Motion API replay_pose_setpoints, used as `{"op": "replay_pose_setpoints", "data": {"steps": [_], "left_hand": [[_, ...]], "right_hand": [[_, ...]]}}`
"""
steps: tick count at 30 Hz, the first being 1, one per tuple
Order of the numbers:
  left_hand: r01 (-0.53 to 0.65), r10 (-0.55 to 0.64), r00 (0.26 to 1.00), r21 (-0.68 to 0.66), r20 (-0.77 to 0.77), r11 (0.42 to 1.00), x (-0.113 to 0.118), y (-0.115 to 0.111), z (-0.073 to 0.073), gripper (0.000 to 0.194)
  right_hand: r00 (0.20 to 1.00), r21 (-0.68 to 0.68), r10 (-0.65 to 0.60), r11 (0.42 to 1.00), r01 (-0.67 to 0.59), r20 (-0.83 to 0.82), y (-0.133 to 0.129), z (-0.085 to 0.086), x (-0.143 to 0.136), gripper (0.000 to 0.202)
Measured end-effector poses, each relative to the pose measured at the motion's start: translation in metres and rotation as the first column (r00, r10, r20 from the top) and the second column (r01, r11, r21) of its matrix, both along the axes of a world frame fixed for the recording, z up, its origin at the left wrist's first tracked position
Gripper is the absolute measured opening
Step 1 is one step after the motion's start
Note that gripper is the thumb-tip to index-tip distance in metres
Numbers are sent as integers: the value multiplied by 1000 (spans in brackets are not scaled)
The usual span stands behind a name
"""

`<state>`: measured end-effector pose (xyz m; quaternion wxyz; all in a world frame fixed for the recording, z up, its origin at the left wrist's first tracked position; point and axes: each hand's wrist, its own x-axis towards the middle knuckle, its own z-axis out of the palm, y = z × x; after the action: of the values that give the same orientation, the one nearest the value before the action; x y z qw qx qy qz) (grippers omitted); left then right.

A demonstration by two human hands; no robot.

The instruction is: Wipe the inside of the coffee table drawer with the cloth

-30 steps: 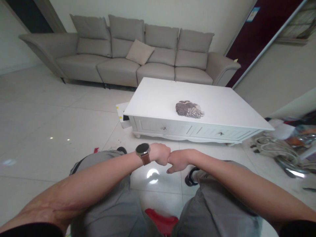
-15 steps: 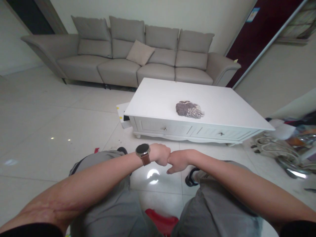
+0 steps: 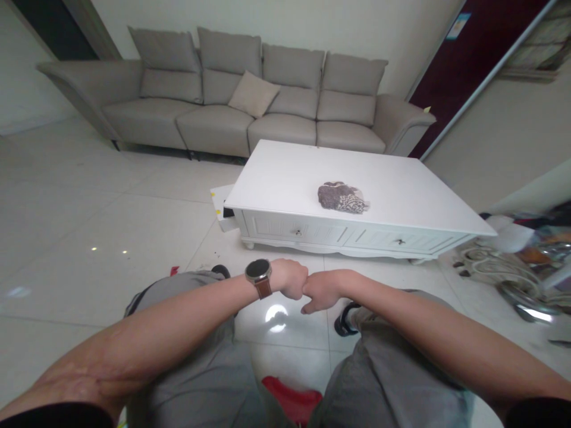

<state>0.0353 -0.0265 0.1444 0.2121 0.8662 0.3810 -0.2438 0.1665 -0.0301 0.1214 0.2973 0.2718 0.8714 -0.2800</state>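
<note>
My left hand (image 3: 292, 278), with a dark round watch (image 3: 258, 271) on a brown strap at its wrist, is closed in a fist. It touches my right hand (image 3: 325, 290), whose fingers are bent down and mostly hidden, with the thumb pointing down. Nothing shows in either hand. Both hang between my knees, above the tiled floor. Beyond them stands a low white table (image 3: 276, 172). A bunched grey-brown and white patterned cloth (image 3: 341, 198) lies on its top, near the front edge.
A grey sofa (image 3: 214, 122) with a beige cushion (image 3: 254, 94) runs behind the table. A white box (image 3: 225, 220) sits at the table's left end. Something red (image 3: 292, 401) shows between my legs. Piled items and a metal frame (image 3: 486, 267) are at the right.
</note>
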Motion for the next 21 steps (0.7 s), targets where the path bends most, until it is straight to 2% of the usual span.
{"op": "replay_pose_setpoints", "data": {"steps": [21], "left_hand": [[9,-9,1000,-5,-10,1000,1,0,-1,38]], "right_hand": [[1000,-16,-13,1000,13,-9,-1,1,-1,56]]}}
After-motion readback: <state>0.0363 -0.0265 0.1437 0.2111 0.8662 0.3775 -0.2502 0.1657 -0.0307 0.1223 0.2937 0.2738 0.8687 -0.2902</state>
